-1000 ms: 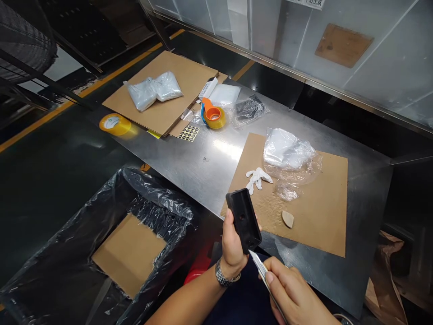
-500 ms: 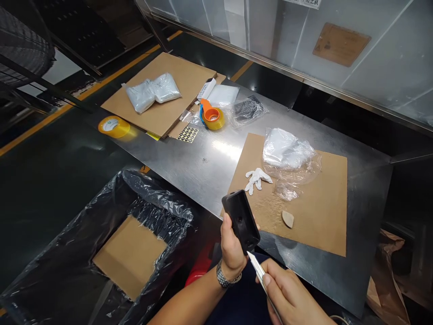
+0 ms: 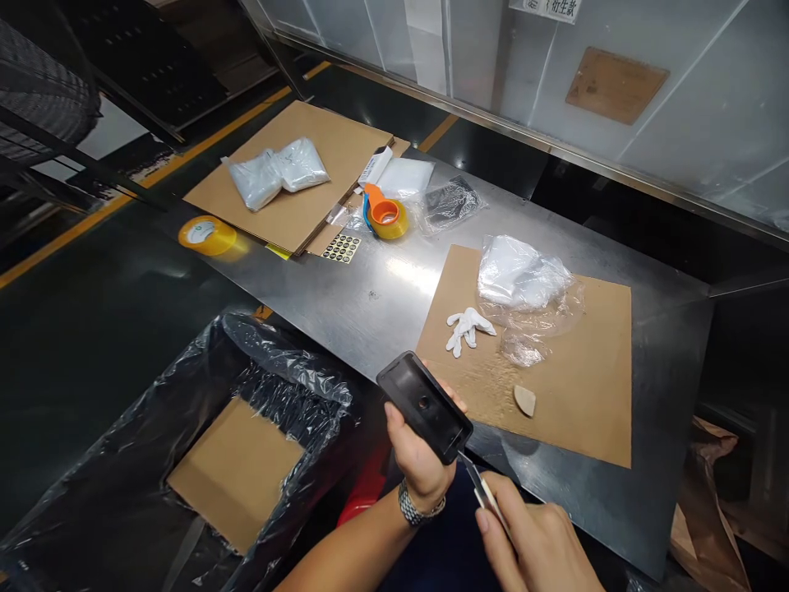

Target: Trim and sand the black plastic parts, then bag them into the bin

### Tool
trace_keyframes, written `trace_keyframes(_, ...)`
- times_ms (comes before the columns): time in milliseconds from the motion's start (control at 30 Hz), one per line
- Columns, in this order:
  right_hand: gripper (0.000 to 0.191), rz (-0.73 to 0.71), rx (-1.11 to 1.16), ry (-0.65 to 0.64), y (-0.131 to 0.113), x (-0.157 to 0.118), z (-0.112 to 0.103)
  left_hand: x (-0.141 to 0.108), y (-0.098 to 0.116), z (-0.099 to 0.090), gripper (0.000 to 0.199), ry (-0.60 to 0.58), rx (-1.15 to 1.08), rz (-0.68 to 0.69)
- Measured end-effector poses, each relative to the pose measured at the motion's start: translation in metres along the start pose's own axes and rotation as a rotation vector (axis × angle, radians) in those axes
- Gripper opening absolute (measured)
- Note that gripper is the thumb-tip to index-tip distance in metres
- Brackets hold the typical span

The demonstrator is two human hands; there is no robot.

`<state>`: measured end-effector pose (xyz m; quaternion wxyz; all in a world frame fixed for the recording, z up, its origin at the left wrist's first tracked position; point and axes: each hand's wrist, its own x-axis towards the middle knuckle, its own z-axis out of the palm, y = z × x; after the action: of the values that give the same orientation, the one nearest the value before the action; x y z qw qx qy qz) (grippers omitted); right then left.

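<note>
A black rectangular plastic case (image 3: 424, 404), hollow side up with a small round hole in its floor, rests in my left hand (image 3: 420, 456), whose fingers wrap round it from below. My right hand (image 3: 531, 530) grips a utility knife (image 3: 482, 491) with its blade pointing up and left. The blade tip meets the near right corner of the case. Beyond my hands a white glove (image 3: 470, 329) and a small beige wedge-shaped piece (image 3: 524, 400) lie on a cardboard sheet (image 3: 592, 370).
The metal table (image 3: 320, 288) also bears a clear plastic bag (image 3: 523, 275), an orange tape dispenser (image 3: 385, 215), a yellow tape roll (image 3: 207, 236), a sticker sheet (image 3: 341, 248) and stacked cardboard (image 3: 345, 136) with bagged packs (image 3: 302, 163). At lower left stands a bin lined with black plastic (image 3: 111, 485).
My left hand has tilted the black case further to the left and lowered it slightly. The knife has turned and shifted a little right, its tip staying at the case's near corner.
</note>
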<state>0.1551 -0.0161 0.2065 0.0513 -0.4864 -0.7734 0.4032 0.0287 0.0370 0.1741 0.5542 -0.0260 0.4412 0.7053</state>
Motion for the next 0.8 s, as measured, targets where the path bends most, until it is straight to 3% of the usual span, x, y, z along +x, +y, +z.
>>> trace_keyframes(133, 0.027, -0.262, -0.451, 0.282, 0.003, -0.004, 0.010, -0.001, 0.000, 0.002, 0.046, 0.001, 0.007, 0.077)
trace_keyframes(233, 0.029, -0.324, -0.584, 0.367, 0.001, -0.001, 0.014, -0.003, -0.001, 0.002, 0.047, -0.012, 0.019, 0.146)
trace_keyframes(800, 0.040, -0.362, -0.774, 0.372, -0.008, 0.001, 0.018, -0.001, -0.002, -0.009, 0.052, -0.044, 0.030, 0.348)
